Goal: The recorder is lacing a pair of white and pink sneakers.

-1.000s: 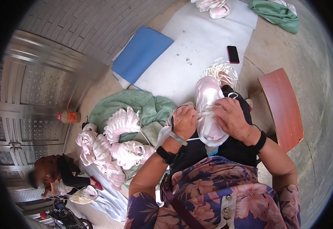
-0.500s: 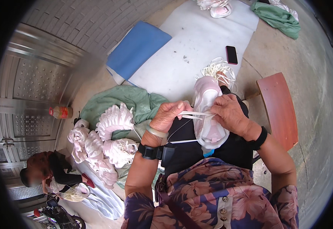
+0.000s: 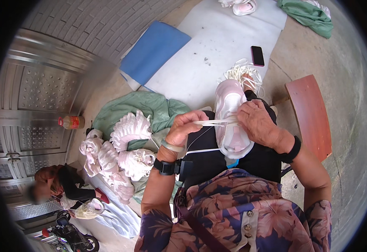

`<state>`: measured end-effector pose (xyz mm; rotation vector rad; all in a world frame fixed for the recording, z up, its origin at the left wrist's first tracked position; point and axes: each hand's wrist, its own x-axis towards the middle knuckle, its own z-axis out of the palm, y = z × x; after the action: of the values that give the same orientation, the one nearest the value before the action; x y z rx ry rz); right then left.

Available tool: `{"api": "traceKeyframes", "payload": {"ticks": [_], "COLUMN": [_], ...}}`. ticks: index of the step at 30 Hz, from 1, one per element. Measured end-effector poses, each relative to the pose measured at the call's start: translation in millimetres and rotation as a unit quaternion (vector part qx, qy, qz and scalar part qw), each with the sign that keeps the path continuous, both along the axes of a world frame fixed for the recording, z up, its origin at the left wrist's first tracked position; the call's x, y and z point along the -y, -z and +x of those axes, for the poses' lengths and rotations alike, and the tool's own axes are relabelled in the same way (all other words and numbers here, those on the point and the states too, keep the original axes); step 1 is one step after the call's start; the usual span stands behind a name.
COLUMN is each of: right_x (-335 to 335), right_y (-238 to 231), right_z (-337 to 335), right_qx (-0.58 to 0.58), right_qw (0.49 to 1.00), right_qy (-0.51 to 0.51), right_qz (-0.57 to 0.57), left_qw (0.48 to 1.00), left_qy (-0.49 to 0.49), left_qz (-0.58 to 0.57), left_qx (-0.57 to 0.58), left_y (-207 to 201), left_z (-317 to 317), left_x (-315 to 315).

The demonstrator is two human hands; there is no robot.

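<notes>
A pale pink and white sneaker (image 3: 235, 136) rests across my dark-trousered lap, its toe pointing away from me or toward me, I cannot tell which. My left hand (image 3: 186, 127) is closed in a pinch on a flat white shoelace (image 3: 212, 123), left of the shoe. The lace runs taut from there to the shoe's opening. On the shoe's right side, my right hand (image 3: 259, 123) bends over the eyelet area with its fingertips on the lace; the fingertips are partly hidden. A loose white lace also stretches over my left thigh.
Left of me, several pink-white shoe parts (image 3: 129, 131) lie in bundles on green cloth (image 3: 166, 106). Ahead are a white sheet (image 3: 211, 40), a blue mat (image 3: 154, 50), a phone (image 3: 257, 56) and piled laces (image 3: 246, 72). A wooden stool (image 3: 310, 113) stands right. Another person sits lower left.
My right hand has turned more palm-down over the shoe's right side. My left hand keeps its pinch on the lace. The whole view has shifted slightly.
</notes>
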<state>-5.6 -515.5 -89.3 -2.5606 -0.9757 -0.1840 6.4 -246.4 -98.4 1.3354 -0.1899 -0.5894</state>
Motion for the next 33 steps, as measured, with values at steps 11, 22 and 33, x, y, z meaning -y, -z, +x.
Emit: {"api": "traceKeyframes", "payload": {"ticks": [11, 22, 33], "right_x": [7, 94, 112], "right_y": [-37, -58, -47], "right_z": [-37, -60, -99], "right_qx": [-0.125, -0.158, -0.32], "right_qw": [0.972, 0.979, 0.918], "right_qy": [0.021, 0.109, 0.217], "right_qz": [-0.196, -0.062, 0.083], "left_qw": [0.999, 0.973, 0.897], "left_qy": [-0.009, 0.026, -0.054], "left_qz": [-0.047, 0.128, 0.3], "left_qx": [0.017, 0.19, 0.319], "left_y": [11, 36, 33], "left_z": [2, -3, -18], "left_x": [12, 41, 65]}}
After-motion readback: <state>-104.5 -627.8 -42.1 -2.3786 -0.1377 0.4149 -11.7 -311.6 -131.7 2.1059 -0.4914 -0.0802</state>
